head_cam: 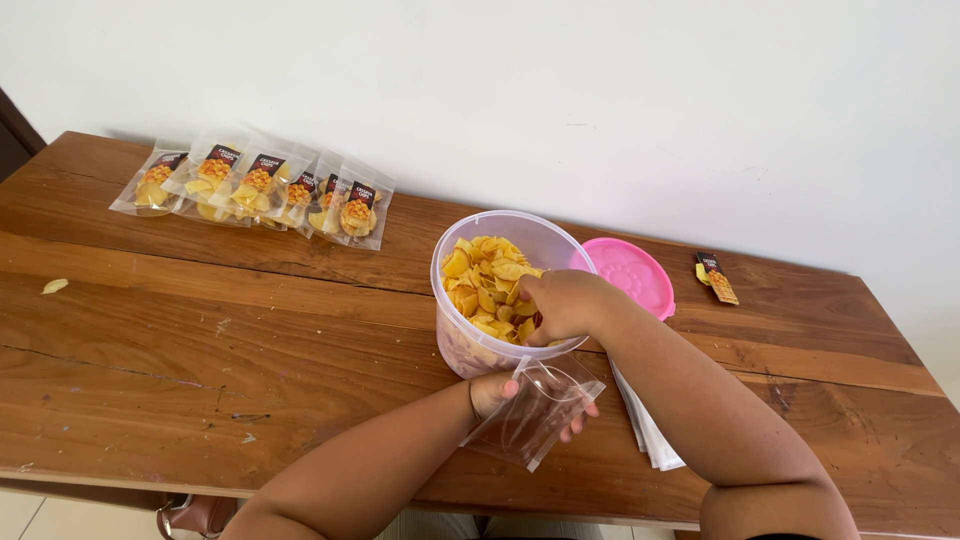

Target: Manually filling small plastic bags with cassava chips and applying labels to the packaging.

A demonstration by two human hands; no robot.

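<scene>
- The right hand (563, 305) was inside the mouth of the clear plastic tub (500, 292), fingers curled together over the yellow chips (487, 280); whether it had chips pinched between them could not be told.
- The left hand (505, 395) was clamped on a small clear pouch (535, 415), holding it tilted just in front of the tub, mouth towards the tub. The pouch looked empty.
- Finished work, by the look of it: a row of filled, labelled pouches (258, 190) lay overlapping at the far left of the wooden surface (200, 340), well apart from the tub.
- Work left, by the look of it: the tub was more than half full of chips, and a thin stack of flat empty pouches (648, 432) lay under the right forearm, near the surface's front edge.
- The tub's pink lid (632, 272) lay off, just behind and to the right of the tub.
- One loose dark label strip (716, 277) lay further right, near the wall.
- A single stray chip (54, 286) lay at the far left edge.
- Judged overall, the bagging was partway through, with the pouch in hand not yet filled.
</scene>
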